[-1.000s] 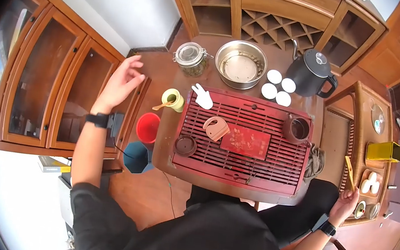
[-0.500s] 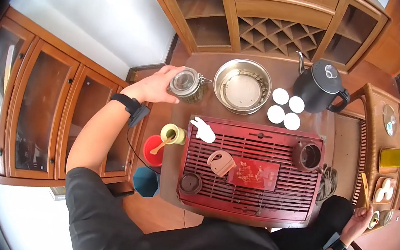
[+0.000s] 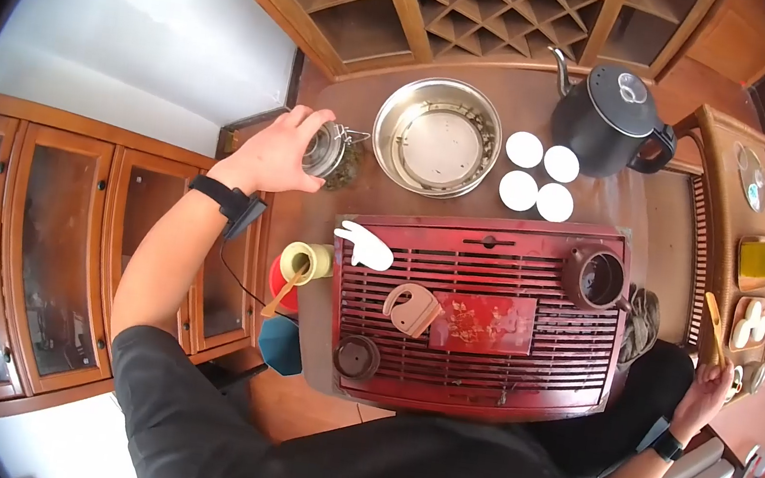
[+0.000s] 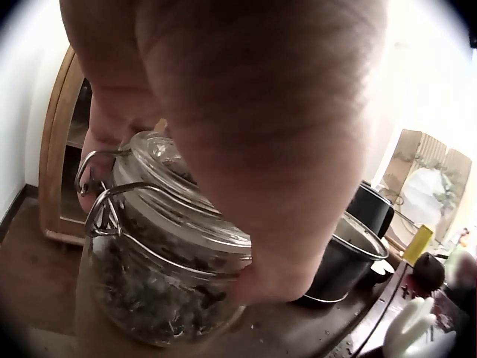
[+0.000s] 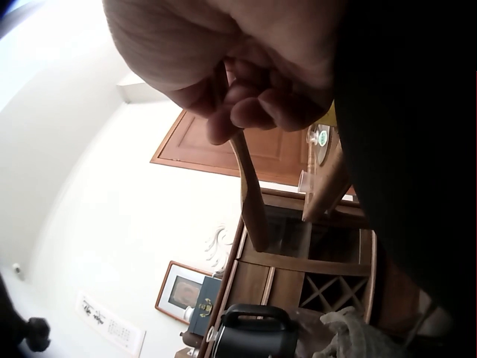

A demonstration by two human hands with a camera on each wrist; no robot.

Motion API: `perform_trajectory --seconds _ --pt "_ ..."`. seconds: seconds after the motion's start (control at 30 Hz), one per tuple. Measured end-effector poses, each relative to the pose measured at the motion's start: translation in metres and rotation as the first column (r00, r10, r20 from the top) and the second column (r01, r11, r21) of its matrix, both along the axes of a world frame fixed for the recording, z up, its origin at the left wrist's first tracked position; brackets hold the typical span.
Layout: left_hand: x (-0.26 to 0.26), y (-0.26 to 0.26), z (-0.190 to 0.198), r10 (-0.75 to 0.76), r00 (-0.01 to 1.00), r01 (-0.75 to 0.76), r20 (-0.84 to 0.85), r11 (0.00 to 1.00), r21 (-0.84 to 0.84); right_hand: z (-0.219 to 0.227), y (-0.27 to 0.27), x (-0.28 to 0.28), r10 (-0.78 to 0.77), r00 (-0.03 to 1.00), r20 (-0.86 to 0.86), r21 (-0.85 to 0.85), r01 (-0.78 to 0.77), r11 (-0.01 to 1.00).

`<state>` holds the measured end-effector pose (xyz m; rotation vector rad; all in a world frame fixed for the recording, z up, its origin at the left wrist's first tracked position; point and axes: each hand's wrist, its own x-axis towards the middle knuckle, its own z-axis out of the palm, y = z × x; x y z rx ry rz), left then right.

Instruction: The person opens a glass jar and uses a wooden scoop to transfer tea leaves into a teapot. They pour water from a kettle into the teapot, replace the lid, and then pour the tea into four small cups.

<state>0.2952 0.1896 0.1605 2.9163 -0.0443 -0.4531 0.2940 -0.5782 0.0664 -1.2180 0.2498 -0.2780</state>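
Note:
My left hand (image 3: 269,153) grips a clip-top glass jar (image 3: 345,169) round its lid, from above and the left. In the left wrist view, the jar (image 4: 160,291) shows dark dried leaves inside and a wire clasp; the palm hides part of the lid. Out to the right, over the side stand, my right hand (image 3: 705,398) holds a slim wooden tea scoop (image 3: 715,326), its blade pointing away from the fingers. Curled fingers around the handle of the scoop (image 5: 252,201) show in the right wrist view.
A steel basin (image 3: 438,136), several white discs (image 3: 518,191) and a black kettle (image 3: 607,119) stand behind the red tea tray (image 3: 479,385). On the tray are a brown teapot (image 3: 578,277), a round lid (image 3: 355,358) and a white hand-shaped ornament (image 3: 367,249). A yellow-green pot (image 3: 321,260) stands left.
My left hand has moved from the air at the left onto the jar and closed round its lid. The right hand still holds the scoop. The head view has shifted.

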Motion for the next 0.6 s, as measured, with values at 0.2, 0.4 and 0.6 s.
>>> perform_trajectory --seconds 0.2,0.4,0.6 --pt "-0.006 0.010 0.030 0.107 0.993 -0.107 0.041 0.994 0.008 -0.002 0.001 -0.002 -0.019 1.000 0.007 -0.010 0.019 1.000" --pt "-0.047 0.008 0.117 0.233 0.960 -0.237 0.154 0.971 0.009 -0.004 0.003 -0.003 -0.009 0.999 0.037 0.047 0.007 0.999" --pt "-0.111 -0.029 0.191 0.120 0.952 -0.143 0.282 0.988 0.062 -0.002 0.005 -0.009 -0.032 0.998 0.061 0.138 0.023 0.990"
